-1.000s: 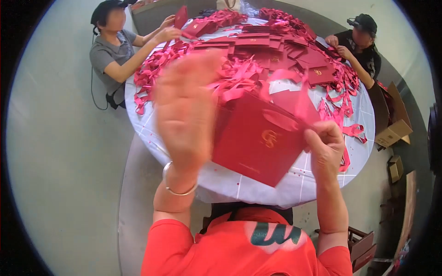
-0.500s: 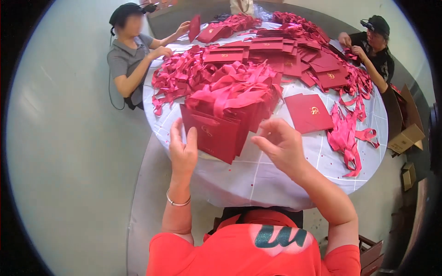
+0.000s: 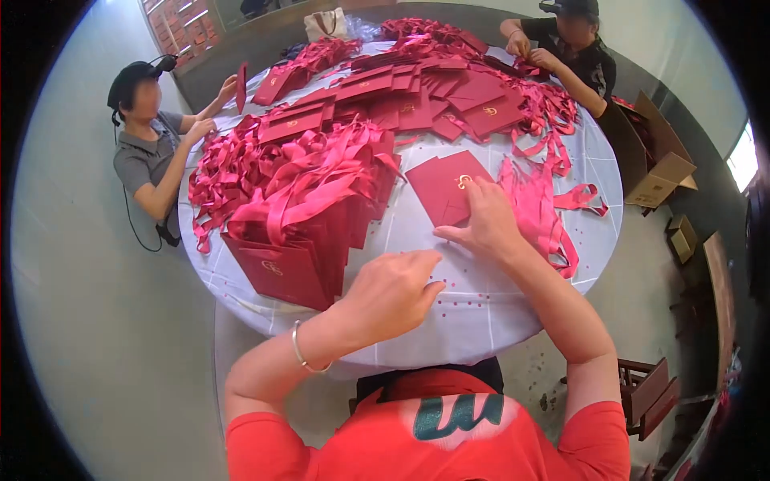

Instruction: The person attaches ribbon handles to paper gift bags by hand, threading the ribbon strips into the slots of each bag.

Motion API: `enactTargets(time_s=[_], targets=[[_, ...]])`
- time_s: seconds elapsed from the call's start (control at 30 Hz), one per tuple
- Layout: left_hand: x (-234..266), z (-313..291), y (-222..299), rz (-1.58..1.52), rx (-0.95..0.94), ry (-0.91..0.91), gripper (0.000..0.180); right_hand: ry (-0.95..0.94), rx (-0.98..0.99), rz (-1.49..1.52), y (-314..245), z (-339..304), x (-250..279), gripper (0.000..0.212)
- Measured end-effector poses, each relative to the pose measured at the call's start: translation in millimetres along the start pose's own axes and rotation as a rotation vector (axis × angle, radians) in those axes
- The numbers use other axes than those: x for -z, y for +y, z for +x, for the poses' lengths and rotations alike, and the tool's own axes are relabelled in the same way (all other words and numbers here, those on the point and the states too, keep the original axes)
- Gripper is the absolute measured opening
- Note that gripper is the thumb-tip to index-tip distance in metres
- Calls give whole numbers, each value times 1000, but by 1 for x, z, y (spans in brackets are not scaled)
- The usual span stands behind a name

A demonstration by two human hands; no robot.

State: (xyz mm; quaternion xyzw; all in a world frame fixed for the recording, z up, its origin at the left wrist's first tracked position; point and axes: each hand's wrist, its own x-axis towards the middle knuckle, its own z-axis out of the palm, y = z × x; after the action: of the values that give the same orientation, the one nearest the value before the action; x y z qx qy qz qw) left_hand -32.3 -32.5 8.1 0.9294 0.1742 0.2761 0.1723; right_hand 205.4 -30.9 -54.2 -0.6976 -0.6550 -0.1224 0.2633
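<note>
Rests the right hand (image 3: 489,216) at the near side of the flat dark-red paper bags (image 3: 437,183) on the table (image 3: 473,330), with fingers over them and thumb spread away. Cannot tell from this view about any pinch on an edge. Holds the left hand (image 3: 389,295) over the near part of the table, with fingers loosely curled and thumb parted, nothing visible in the grasp — perhaps low there to leave the right side unobstructed. Has to the left a row of upright gift bags (image 3: 297,268), packed face to face, probably for mutual support, with pink ribbon handles (image 3: 321,184) heaped above. Has loose pink ribbons (image 3: 533,210) just beside the right hand — likely laid there for easy reach.
</note>
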Motion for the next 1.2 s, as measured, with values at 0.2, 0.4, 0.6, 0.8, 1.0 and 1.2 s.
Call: enactTargets(time_s=[0.2,0.4,0.6,0.8,1.0,1.2], targets=[[-26,32,-5,-19,84,-134,32,-48,-14,165,-6,4,0,75],[-31,33,-14,-16,-68,318,48,-39,211,117,-11,-13,50,66],[-24,42,-22,-72,-74,356,38,-382,389,306,-36,-63,112,74],[-42,33,-18,-149,116,-109,22,-554,433,442,-42,-91,112,71],[-58,31,-19,-84,-43,57,14,-561,434,450,-38,-97,100,59],[-56,34,-22,-203,247,-169,17,-658,440,585,-34,-95,96,73]])
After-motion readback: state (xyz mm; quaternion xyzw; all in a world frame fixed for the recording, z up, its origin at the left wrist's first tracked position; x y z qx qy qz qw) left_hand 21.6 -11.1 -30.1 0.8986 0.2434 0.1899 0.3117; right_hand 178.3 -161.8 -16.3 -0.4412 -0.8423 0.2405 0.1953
